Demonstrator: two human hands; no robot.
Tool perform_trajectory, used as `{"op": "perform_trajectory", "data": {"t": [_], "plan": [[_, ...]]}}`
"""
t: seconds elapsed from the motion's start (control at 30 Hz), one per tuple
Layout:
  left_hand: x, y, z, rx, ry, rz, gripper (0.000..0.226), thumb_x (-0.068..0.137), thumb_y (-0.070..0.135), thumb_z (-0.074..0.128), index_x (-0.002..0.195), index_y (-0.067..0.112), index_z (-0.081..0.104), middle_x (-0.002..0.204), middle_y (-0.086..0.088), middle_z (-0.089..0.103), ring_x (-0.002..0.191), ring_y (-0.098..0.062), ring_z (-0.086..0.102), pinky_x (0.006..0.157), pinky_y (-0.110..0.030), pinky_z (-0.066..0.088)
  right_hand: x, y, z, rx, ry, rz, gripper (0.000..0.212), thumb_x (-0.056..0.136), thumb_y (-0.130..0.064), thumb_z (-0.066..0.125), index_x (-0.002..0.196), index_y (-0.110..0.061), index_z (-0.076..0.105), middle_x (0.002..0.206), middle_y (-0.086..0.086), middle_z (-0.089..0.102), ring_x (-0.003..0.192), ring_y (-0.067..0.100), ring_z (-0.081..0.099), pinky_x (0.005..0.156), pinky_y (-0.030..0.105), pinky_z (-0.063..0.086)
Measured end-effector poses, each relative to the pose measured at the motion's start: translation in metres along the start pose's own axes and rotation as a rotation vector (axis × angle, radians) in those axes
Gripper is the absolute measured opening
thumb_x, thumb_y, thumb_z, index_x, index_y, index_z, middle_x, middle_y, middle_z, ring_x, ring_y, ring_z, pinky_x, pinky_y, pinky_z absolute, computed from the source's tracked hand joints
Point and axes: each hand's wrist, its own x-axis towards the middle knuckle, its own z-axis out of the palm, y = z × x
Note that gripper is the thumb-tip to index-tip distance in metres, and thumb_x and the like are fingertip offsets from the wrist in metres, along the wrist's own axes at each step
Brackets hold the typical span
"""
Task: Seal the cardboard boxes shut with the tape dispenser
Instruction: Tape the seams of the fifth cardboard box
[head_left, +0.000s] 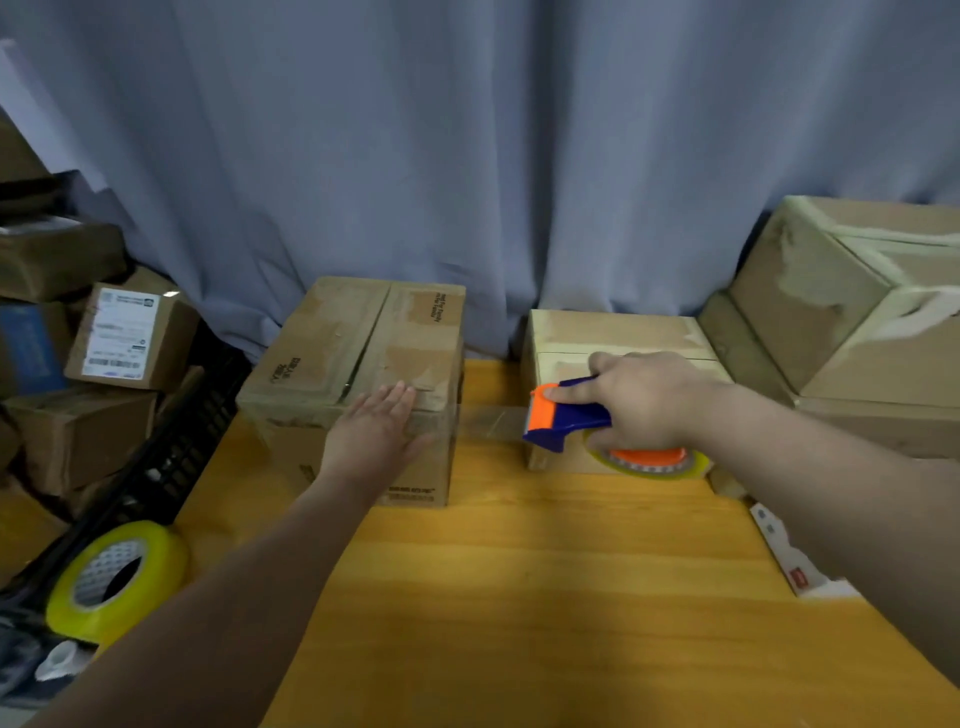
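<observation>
Reaching over the surface (519, 597); pressing the left hand (374, 431), fingers straight, on the left box (322, 358); clasping the tape dispenser (576, 415) in the right hand (649, 400) before the right box (623, 332); finding the printing unreadable.

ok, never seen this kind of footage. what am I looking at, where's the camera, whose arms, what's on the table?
No machine here: a person works with bare hands, and the single picture comes from a wide-angle camera worn on their head, looking forward and down. That is why both arms enter from the bottom. The left hand lies flat, fingers straight, on top of a cardboard box standing on the wooden table. The right hand grips a blue and orange tape dispenser in front of a second box. A clear strip of tape seems to stretch from the first box's side to the dispenser. A spare tape roll sits near the table's left edge, larger taped boxes stack on the right, and a grey curtain hangs behind.
</observation>
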Motion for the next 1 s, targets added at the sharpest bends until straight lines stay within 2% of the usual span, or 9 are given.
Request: {"op": "perform_trajectory", "data": {"t": [0.2,0.33,0.5,0.67,0.87,0.93,1.0], "plan": [[0.005,0.019,0.003,0.093,-0.051,-0.109,0.075,0.096,0.058,0.031,0.152,0.010,0.015,0.158,-0.007,0.019,0.146,-0.022,0.015,0.119,-0.039,0.010,0.008,-0.003,0.019,0.016,0.009,-0.023,0.064,0.092,-0.051,0.051,0.148,-0.047,0.019,0.121,0.002,0.043,0.106,0.024,0.052,0.072,0.031,0.043],[0.003,0.022,0.004,0.099,-0.067,-0.132,0.076,0.096,0.059,0.027,0.152,0.009,0.014,0.159,-0.010,0.016,0.147,-0.024,0.012,0.119,-0.039,0.008,0.019,-0.011,0.032,-0.029,-0.006,-0.036,0.065,0.093,-0.049,0.052,0.148,-0.045,0.018,0.126,0.004,0.044,0.109,0.025,0.050,0.071,0.030,0.038],[0.003,0.019,0.005,0.103,-0.066,-0.121,0.076,0.097,0.058,0.027,0.152,0.009,0.011,0.159,-0.010,0.013,0.147,-0.024,0.009,0.119,-0.039,0.006,0.035,-0.016,0.043,-0.020,-0.032,-0.033,0.065,0.093,-0.046,0.053,0.149,-0.043,0.019,0.128,0.006,0.044,0.113,0.027,0.049,0.085,0.037,0.046],[0.001,0.019,0.011,0.127,-0.051,-0.121,0.076,0.097,0.056,0.031,0.152,0.008,0.009,0.159,-0.011,0.013,0.147,-0.025,0.010,0.119,-0.040,0.005,0.039,-0.016,0.051,0.055,-0.054,-0.056,0.065,0.094,-0.045,0.053,0.149,-0.043,0.019,0.125,0.004,0.045,0.110,0.025,0.050,0.076,0.031,0.038],[-0.002,0.025,0.017,0.103,0.004,-0.150,0.087,0.092,0.064,0.032,0.151,0.003,0.015,0.157,-0.016,0.018,0.146,-0.029,0.013,0.119,-0.042,0.004,0.033,-0.019,0.053,0.142,-0.117,-0.028,0.065,0.092,-0.045,0.053,0.148,-0.047,0.020,0.120,0.001,0.045,0.105,0.025,0.053,0.070,0.030,0.038],[-0.003,0.026,0.018,0.097,0.016,-0.158,0.089,0.090,0.067,0.031,0.151,0.003,0.015,0.158,-0.015,0.018,0.146,-0.029,0.012,0.119,-0.041,0.003,0.037,-0.031,0.053,0.137,-0.163,-0.004,0.059,0.092,-0.042,0.052,0.145,-0.045,0.027,0.116,0.001,0.047,0.102,0.025,0.054,0.067,0.030,0.039],[-0.003,0.027,0.019,0.104,0.016,-0.172,0.090,0.089,0.068,0.030,0.151,0.004,0.013,0.158,-0.013,0.016,0.147,-0.027,0.010,0.119,-0.040,0.002,0.046,-0.050,0.055,0.114,-0.206,0.007,0.049,0.090,-0.033,0.050,0.138,-0.038,0.042,0.107,-0.001,0.051,0.092,0.022,0.054,0.058,0.028,0.036]]}}
